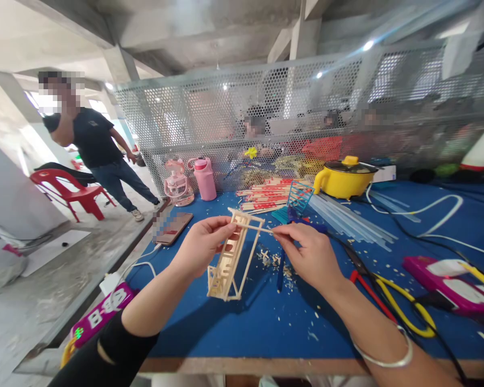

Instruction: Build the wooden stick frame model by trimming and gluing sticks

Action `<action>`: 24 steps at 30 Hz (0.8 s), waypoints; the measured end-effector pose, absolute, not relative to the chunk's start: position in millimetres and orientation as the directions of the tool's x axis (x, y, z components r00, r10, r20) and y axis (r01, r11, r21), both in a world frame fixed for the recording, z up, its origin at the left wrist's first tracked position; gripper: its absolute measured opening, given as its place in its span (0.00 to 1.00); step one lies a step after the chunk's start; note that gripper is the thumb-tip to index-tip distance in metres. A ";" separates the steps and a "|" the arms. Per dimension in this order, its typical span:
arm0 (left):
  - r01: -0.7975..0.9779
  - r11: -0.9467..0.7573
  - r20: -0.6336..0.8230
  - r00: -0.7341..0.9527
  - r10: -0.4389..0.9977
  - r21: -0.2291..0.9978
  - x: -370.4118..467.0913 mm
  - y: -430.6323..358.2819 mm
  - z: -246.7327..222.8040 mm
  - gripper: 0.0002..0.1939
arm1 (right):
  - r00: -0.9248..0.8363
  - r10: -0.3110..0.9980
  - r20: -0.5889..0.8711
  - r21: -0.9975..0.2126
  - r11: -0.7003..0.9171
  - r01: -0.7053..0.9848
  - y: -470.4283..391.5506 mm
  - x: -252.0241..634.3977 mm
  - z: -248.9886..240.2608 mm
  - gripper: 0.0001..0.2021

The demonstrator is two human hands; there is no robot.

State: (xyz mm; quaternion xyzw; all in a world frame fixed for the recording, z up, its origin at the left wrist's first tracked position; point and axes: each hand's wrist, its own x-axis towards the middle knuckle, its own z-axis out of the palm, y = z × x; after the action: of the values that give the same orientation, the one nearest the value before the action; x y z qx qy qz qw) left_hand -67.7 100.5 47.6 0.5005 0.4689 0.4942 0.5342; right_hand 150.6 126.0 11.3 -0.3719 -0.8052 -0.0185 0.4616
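My left hand (205,242) is closed around the upper part of a small frame built of pale wooden sticks (227,269), held tilted above the blue table. Rungs like a ladder's run up one side of it. Between thumb and fingers my right hand (306,250) pinches a thin wooden stick (262,229), which reaches left across the top of the frame to my left fingers. Whether the stick is fixed to the frame I cannot tell. Small wood scraps (272,259) and a dark blue rod (281,271) lie on the table behind the frame.
Bundled chopsticks (266,194), a blue rack (300,198) and clear glue sticks (350,220) lie at the back, near a yellow pot (344,180). Pliers (387,301) and a purple power strip (452,285) are right; a phone (173,228) and pink bottle (205,180) left. A person (94,140) stands beyond.
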 end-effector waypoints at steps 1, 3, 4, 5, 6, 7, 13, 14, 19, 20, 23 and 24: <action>-0.056 0.010 -0.007 0.069 0.998 0.998 -67.3 100.1 47.4 0.12 | -0.298 0.579 0.759 -0.309 0.724 0.617 125.4 151.1 11.4 0.07; -0.050 0.009 -0.006 0.063 0.998 0.999 -66.3 99.2 46.9 0.12 | -0.296 0.577 0.761 -0.308 0.722 0.619 124.7 151.7 11.7 0.07; -0.046 0.007 -0.004 0.060 0.998 0.999 -65.6 98.8 46.6 0.12 | -0.294 0.581 0.759 -0.310 0.720 0.620 124.6 151.9 11.6 0.07; -0.041 0.006 -0.003 0.059 0.998 0.999 -64.8 98.6 46.5 0.12 | -0.292 0.586 0.756 -0.316 0.717 0.621 124.7 151.9 11.4 0.07; -0.034 0.004 -0.002 0.058 0.998 0.999 -64.1 98.5 46.7 0.13 | -0.290 0.592 0.752 -0.323 0.714 0.621 124.9 151.9 11.1 0.08; -0.020 0.003 -0.002 0.055 0.998 1.000 -63.5 98.8 47.4 0.13 | -0.289 0.599 0.747 -0.331 0.711 0.620 125.0 151.8 10.6 0.08; 0.421 -0.184 0.230 -0.060 0.971 0.888 -69.0 112.0 63.3 0.12 | -0.227 0.696 0.681 -0.479 0.659 0.580 116.2 154.1 5.8 0.07; 0.547 -0.243 0.324 -0.055 0.945 0.801 -70.8 115.4 65.8 0.12 | -0.190 0.728 0.659 -0.527 0.627 0.574 112.2 155.6 4.3 0.07; 0.931 -0.298 0.486 0.164 0.858 0.213 -68.5 131.5 53.0 0.15 | -0.028 0.908 0.419 -0.791 0.380 0.480 86.0 166.2 -10.4 0.07; 0.950 -0.282 0.442 0.196 0.875 0.137 -66.0 135.1 44.5 0.15 | -0.015 0.933 0.359 -0.835 0.329 0.442 80.4 168.3 -14.3 0.08; 0.958 -0.283 0.305 0.256 0.917 0.048 -60.2 148.7 14.7 0.16 | 0.001 0.982 0.190 -0.934 0.180 0.309 64.6 173.3 -25.1 0.10; 0.955 -0.293 0.281 0.268 0.921 0.051 -59.6 153.5 5.7 0.15 | 0.001 0.991 0.136 -0.956 0.131 0.261 59.7 174.4 -27.9 0.11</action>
State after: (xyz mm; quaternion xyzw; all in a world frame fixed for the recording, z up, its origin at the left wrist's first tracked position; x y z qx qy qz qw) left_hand -59.6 153.5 5.7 0.7937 0.5909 0.1293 -0.0641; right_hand 174.4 59.7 -27.9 -0.5312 -0.5891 0.3906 0.4672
